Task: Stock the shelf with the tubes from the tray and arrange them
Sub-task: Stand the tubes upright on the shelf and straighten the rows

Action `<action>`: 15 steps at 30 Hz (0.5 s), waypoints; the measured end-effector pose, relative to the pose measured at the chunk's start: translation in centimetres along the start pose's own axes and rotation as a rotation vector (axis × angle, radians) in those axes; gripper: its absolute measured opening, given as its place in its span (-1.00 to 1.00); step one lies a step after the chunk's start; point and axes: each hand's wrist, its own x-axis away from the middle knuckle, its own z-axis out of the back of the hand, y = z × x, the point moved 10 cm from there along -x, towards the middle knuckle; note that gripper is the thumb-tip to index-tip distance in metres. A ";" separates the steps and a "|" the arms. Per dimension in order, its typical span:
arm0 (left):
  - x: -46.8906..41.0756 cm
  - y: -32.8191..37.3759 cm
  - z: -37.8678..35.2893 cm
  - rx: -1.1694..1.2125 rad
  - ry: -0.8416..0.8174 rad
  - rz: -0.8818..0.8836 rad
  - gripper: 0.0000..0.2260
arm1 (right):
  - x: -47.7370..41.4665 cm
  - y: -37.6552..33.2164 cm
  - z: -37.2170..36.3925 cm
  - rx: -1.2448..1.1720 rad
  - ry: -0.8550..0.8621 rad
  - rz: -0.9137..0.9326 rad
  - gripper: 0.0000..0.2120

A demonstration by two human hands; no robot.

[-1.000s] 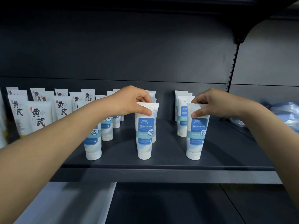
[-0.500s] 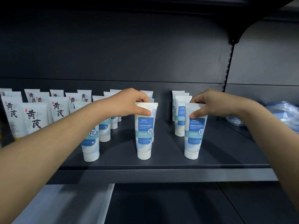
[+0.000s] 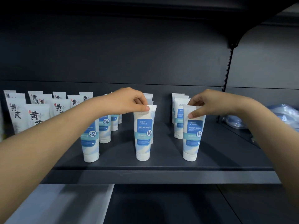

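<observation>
While both tubes stand upright, caps down, on the shelf (image 3: 161, 167), left hand (image 3: 127, 101) pinches the middle tube (image 3: 144, 133) top; right hand (image 3: 208, 104) pinches the right tube (image 3: 192, 136) top.

Retail shop, display bay. A dark metal shelf (image 3: 161, 177) with a flat front lip hangs on a slotted upright (image 3: 227, 70) before a plain back panel (image 3: 113, 54). Identical blue tubes (image 3: 143, 135) stand cap-down in front-to-back files, labels facing outward. White tubes (image 3: 15, 113) of another brand fill the left. A second bay (image 3: 267, 62) adjoins at right, holding plastic-wrapped goods (image 3: 288, 115).
</observation>
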 end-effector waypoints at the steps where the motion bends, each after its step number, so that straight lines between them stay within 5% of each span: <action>1: 0.0 0.0 0.5 -0.001 0.013 0.007 -0.82 | 0.0 0.0 0.3 -0.008 -0.006 -0.003 -0.77; 15: -3.4 1.1 5.2 -0.440 0.143 0.145 -0.70 | -3.6 0.9 3.7 0.357 0.077 -0.068 -0.51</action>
